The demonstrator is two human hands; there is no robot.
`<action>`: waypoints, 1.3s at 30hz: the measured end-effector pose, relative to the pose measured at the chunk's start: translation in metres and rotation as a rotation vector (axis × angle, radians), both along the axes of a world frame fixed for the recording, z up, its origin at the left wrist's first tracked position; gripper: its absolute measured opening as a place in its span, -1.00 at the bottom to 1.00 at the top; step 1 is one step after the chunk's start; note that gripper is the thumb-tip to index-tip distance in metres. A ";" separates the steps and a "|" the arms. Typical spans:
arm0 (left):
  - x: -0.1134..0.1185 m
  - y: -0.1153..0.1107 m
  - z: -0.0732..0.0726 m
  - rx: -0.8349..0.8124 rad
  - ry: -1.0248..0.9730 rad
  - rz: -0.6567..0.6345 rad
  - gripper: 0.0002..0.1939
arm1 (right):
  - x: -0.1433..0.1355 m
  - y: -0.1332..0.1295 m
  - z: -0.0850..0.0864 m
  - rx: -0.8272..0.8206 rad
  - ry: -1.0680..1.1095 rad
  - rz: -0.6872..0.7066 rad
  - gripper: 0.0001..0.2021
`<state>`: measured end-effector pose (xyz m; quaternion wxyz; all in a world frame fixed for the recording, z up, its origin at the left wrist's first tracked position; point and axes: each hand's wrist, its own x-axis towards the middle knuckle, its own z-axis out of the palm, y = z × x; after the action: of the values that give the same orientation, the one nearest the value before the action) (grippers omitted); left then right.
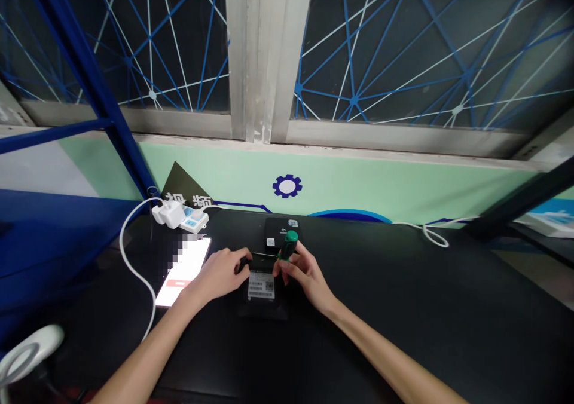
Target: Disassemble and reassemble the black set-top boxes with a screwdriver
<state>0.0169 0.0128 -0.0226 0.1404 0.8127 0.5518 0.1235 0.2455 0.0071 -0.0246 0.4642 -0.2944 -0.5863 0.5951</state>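
Observation:
My right hand (311,278) is closed round a screwdriver (289,245) with a green and black handle. The handle stands steeply over the right upper part of a black box-like device (264,309); its tip is hidden. A white printed label (261,285) with barcodes is on the device's upper face. At the device's upper left, my left hand (228,272) has curled fingers gripping its edge. A thin bright line runs between the hands along the device's far side; I cannot tell what it is. Just behind lies a black box lid-like piece (275,230) with small white stickers.
A lit phone (183,275) lies left of my left forearm. Behind it a white power strip (194,219) holds plugs, with a white cable (134,266) looping forward. A white handheld device (33,350) is at lower left. Another cable (434,236) lies along the wall at right.

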 end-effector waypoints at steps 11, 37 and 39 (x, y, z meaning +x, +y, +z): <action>0.000 0.000 0.002 -0.029 -0.008 0.006 -0.76 | 0.002 0.004 0.000 0.014 -0.024 -0.014 -0.71; 0.000 -0.001 0.002 -0.028 -0.019 0.010 -0.76 | 0.004 0.003 -0.001 -0.017 0.034 0.036 -0.67; 0.000 -0.001 0.003 -0.025 -0.016 0.009 -0.76 | 0.004 0.002 0.000 -0.013 0.025 0.045 -0.71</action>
<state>0.0165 0.0114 -0.0196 0.1545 0.8074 0.5559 0.1236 0.2498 0.0093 -0.0250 0.4560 -0.2765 -0.5832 0.6128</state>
